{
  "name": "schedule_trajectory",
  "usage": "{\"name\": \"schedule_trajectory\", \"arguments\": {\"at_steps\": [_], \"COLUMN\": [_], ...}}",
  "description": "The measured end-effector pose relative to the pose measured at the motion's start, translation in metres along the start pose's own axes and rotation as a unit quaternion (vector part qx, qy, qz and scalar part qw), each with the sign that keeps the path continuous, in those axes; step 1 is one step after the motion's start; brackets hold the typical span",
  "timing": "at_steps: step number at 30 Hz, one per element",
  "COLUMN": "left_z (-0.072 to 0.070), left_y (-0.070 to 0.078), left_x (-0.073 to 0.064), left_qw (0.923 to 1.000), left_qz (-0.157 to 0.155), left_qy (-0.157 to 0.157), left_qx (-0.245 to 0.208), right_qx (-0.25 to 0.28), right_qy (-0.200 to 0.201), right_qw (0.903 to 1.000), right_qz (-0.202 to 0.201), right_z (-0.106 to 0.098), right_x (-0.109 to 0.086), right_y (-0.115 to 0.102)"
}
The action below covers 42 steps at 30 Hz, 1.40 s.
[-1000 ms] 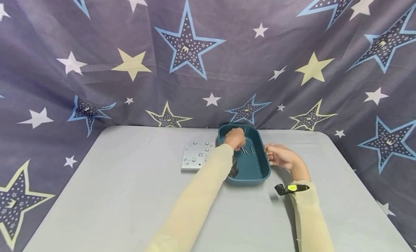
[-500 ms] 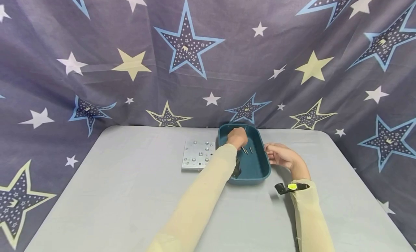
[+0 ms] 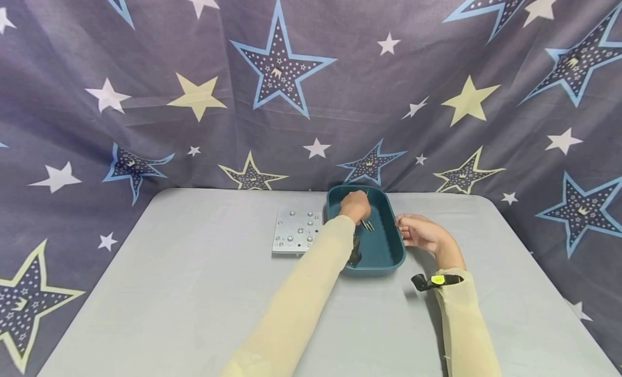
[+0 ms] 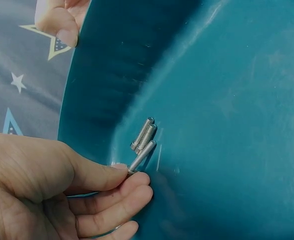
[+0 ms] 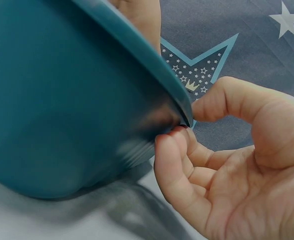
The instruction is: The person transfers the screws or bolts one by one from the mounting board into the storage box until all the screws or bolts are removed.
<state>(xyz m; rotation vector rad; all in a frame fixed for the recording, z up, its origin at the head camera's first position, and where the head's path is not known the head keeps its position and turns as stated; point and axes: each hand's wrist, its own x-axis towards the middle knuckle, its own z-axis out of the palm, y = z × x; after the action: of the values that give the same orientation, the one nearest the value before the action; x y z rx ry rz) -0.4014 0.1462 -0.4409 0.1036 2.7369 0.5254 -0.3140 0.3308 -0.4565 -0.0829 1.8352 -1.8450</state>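
A deep teal plastic bin (image 3: 381, 253) stands near the back of the table, right of centre. My left hand (image 3: 355, 205) reaches down into it. In the left wrist view, thumb and fingers pinch the near end of a silver bolt (image 4: 144, 154). Two more threaded bolts (image 4: 145, 136) lie side by side on the bin floor, right against the far end of the pinched one. At the bin's right side, my right hand (image 5: 226, 165) grips the rim (image 5: 174, 87) between thumb and curled fingers.
A silver metal plate (image 3: 293, 231) with several bolts and holes sits left of the bin, partly behind the left sleeve (image 3: 296, 301). Black wrist cameras are on both arms. A star-patterned curtain (image 3: 233, 128) hangs right behind the grey table (image 3: 160, 290).
The left hand has shifted slightly to the right inside the bin. The rightmost bolt now lies closer to the others. My right hand keeps its hold on the rim.
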Motion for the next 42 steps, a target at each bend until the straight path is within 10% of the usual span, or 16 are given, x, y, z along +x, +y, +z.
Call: {"name": "schedule_trajectory", "arguments": {"at_steps": [27,35,42], "left_z": [-0.004,-0.029,-0.058], "left_y": [0.0,0.01,0.009], "left_x": [-0.005,-0.042,-0.072], "left_qw": [0.999,0.9931,0.9868], "left_qz": [0.032,0.055,0.148], "left_qy": [-0.019,-0.073,-0.013], "left_qx": [0.026,0.073,0.065], "right_qx": [-0.007,-0.006,-0.008], "right_qy": [-0.001,-0.003,-0.005], "right_qw": [1.0,1.0,1.0], "right_qz": [-0.002,0.0,0.001], "right_z": [0.0,-0.001,-0.001], "right_x": [0.0,-0.001,-0.001], "right_y": [-0.002,-0.002,-0.001]}}
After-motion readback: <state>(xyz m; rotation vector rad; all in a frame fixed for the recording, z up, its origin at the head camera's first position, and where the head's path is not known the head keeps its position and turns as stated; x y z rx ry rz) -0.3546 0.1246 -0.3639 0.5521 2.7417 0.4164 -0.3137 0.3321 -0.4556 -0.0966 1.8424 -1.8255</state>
